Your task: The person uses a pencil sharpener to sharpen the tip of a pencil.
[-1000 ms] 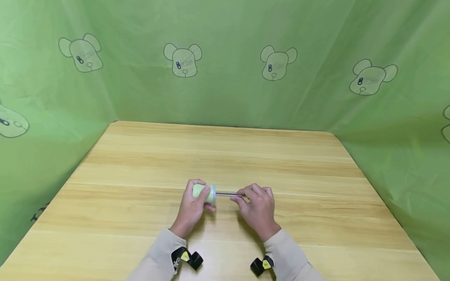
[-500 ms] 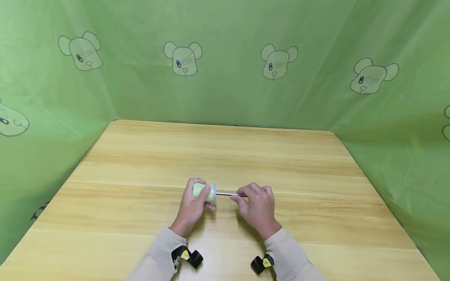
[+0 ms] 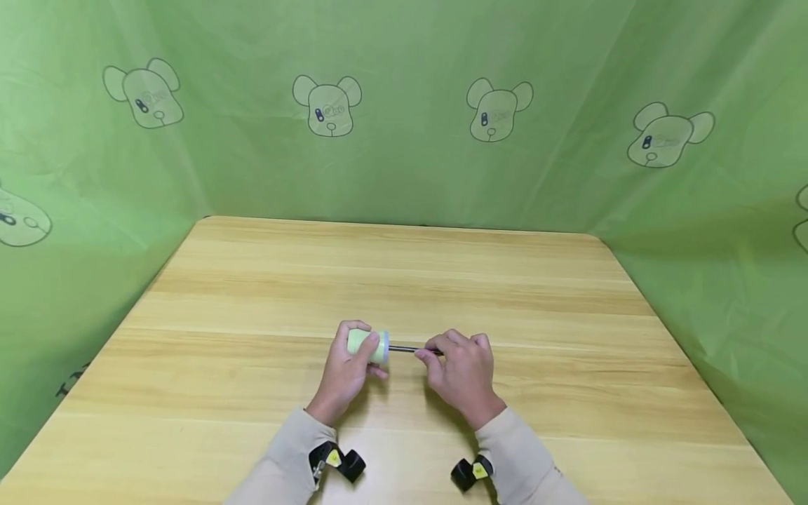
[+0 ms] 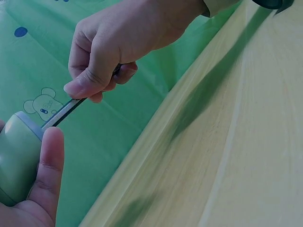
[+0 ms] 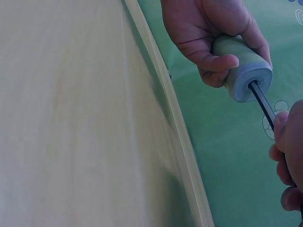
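My left hand [image 3: 341, 379] grips a light green, rounded pencil sharpener [image 3: 355, 339] with a pale blue end, thumb lying along its side. A dark, shiny, faceted pencil [image 3: 402, 348] runs straight into the hole in that blue end, as the right wrist view shows; its inserted tip is hidden. From the right, my right hand [image 3: 466, 372] pinches the pencil between thumb and fingers, which cover its far end. In the left wrist view, a short stretch of pencil shaft [image 4: 64, 113] shows between the sharpener and the right thumb. Both hands are held above the table.
A wood-grain table [image 3: 404, 280] spreads under and beyond the hands. Green curtains [image 3: 410, 154] printed with bear heads stand around its back and sides. Black wrist cameras [image 3: 350, 465] are strapped over the beige sleeves.
The pencil's visible shaft goes from dark to pale and back to dark, so it seems to turn in the right fingers. Both hands and the sharpener stay nearly in place.
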A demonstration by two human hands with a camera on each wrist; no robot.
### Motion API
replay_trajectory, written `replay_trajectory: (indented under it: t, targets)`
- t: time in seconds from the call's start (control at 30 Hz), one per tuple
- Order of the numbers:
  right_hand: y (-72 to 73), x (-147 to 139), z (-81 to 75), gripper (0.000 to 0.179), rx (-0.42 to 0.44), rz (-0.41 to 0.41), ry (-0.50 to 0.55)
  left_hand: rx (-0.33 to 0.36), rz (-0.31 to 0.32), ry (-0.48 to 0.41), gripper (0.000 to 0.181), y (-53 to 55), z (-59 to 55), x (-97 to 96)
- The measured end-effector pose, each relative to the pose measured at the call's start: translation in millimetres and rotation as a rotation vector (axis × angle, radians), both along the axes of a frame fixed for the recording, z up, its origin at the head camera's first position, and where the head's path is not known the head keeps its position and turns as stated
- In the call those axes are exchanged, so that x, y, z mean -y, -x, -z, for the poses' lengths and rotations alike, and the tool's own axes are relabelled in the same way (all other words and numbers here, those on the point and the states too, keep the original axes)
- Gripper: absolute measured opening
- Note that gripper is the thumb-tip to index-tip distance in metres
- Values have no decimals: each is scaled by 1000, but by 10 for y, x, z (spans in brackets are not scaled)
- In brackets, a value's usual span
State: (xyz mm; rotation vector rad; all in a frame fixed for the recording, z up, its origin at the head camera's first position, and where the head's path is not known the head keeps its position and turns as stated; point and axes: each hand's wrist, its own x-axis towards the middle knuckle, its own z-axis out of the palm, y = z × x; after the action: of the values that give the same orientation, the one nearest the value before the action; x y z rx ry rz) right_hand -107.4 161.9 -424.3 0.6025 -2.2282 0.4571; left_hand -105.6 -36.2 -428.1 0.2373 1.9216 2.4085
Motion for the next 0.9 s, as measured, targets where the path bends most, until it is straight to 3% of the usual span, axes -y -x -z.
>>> replay_trajectory:
  t: [0.27, 0.37, 0.5, 0.7, 0.9]
  targets:
    - [-18, -21, -81, 26, 150, 58, -64, -6, 32, 25, 29, -1, 9, -24]
    - [-33, -28, -87, 27, 163, 76, -57, -3, 33, 28, 30, -12, 13, -31]
    - [-44, -13, -60, 25, 94, 91, 3, 7, 7, 20, 33, -18, 16, -29]
    - [-37, 11, -14, 41, 11, 44, 130, 19, -44, 1, 35, -16, 15, -29]
    - [-12, 4, 32, 36, -134, 21, 124, 36, -53, -12, 34, -19, 16, -36]
